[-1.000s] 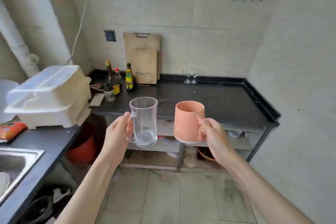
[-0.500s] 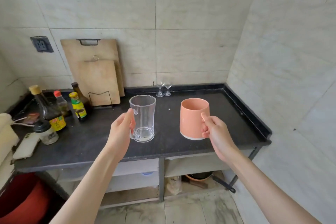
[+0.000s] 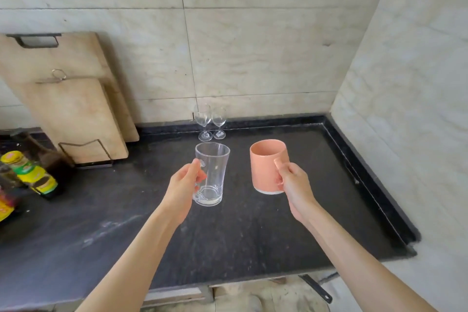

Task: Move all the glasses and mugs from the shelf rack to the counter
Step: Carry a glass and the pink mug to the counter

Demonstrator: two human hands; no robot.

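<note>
Two wine glasses (image 3: 209, 121) already stand at the back of the bench (image 3: 253, 230); the shelf rack is out of view, so I can't tell what's left there. Just in front of the wine glasses, the left hand (image 3: 183, 185) is closed around a clear glass mug (image 3: 210, 173) by its handle and the right hand (image 3: 295, 182) around a pink mug (image 3: 266, 167), both low over open bench; I'd say neither is set down yet. Cutting boards (image 3: 68, 99) and bottles (image 3: 33, 175) stand well to the left of the wine glasses, out of the way.

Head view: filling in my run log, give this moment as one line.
left hand: holding glass mug | right hand: holding pink mug | both above counter | two wine glasses at back wall
</note>
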